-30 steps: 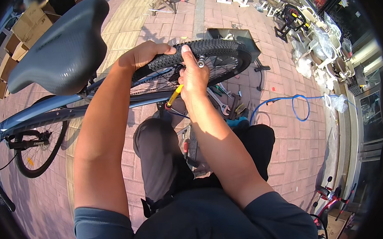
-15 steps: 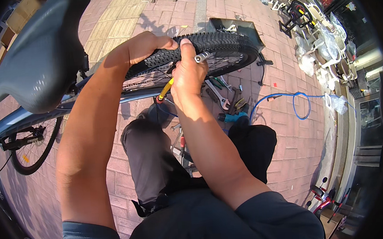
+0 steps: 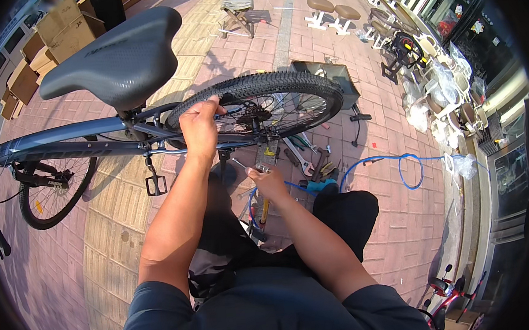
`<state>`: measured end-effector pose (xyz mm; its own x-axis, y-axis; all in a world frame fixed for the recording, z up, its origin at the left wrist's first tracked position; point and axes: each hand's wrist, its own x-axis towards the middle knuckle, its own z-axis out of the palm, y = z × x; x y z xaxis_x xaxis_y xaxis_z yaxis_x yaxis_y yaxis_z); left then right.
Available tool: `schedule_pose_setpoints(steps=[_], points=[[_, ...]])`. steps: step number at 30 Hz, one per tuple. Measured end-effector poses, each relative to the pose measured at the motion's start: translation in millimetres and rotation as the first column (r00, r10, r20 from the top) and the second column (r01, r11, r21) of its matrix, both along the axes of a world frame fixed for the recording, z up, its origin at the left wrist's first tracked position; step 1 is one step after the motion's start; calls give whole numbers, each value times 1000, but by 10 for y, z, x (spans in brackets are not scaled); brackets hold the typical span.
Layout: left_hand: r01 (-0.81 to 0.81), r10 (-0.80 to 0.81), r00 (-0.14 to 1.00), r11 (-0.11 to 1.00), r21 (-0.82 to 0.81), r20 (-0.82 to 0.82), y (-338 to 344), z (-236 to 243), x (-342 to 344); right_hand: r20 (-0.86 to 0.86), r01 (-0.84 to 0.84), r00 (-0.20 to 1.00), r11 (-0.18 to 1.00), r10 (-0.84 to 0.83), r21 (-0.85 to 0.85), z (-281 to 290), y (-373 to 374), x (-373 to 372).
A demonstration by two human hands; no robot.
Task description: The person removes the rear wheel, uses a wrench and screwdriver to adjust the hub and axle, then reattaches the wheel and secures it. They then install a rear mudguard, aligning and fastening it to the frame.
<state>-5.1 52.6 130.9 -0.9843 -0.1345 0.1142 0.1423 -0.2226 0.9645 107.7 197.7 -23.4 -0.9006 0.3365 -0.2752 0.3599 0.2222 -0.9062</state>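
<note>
A dark blue bicycle (image 3: pixel 72 134) with a black saddle (image 3: pixel 119 65) stands across the space before me. My left hand (image 3: pixel 200 128) is closed in a pinch at the near side of the knobbly rear tyre (image 3: pixel 259 83); the fingertips' contents are hidden. Lower and to the right, my right hand (image 3: pixel 268 182) is wrapped around a slim silver metal tool (image 3: pixel 240 163), apart from the wheel. A yellow shaft (image 3: pixel 265 206) shows just below that hand; whether it joins the tool, I cannot tell. The sprockets (image 3: pixel 252 114) sit between both hands and the far rim.
An adjustable wrench (image 3: pixel 304 164), pliers (image 3: pixel 328 169) and a teal tool (image 3: pixel 316 186) lie on the brick paving near my feet. A blue hose (image 3: pixel 421 167) loops to the right. Behind the wheel stands a dark metal box (image 3: pixel 346 81). Cardboard boxes (image 3: pixel 65 35) are stacked far left.
My right hand has dropped away from the tyre, carrying the silver tool down. The left hand has moved lower from the tyre's top to its near side. The view has shifted, showing more of the bicycle.
</note>
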Motion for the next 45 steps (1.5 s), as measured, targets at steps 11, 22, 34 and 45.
schedule_pose_setpoints(steps=[11,22,34,45], points=[[212,-465,599,877,431,652,293,-1077,203,-430,-44,873,916,230,400,518,137,-145],[257,-479,670,867,427,568,437,-969,258,-283,-188,841,740,461,646,480,156,-474],[81,-249,859,929,362,447,-67,-467,51,-199,-49,954,538,-223,-841,818,-195,-1263],[56,-242,907,880,471,345,-6,-412,-53,-88,-9,955,271,-282,-962,723,-298,-1430]])
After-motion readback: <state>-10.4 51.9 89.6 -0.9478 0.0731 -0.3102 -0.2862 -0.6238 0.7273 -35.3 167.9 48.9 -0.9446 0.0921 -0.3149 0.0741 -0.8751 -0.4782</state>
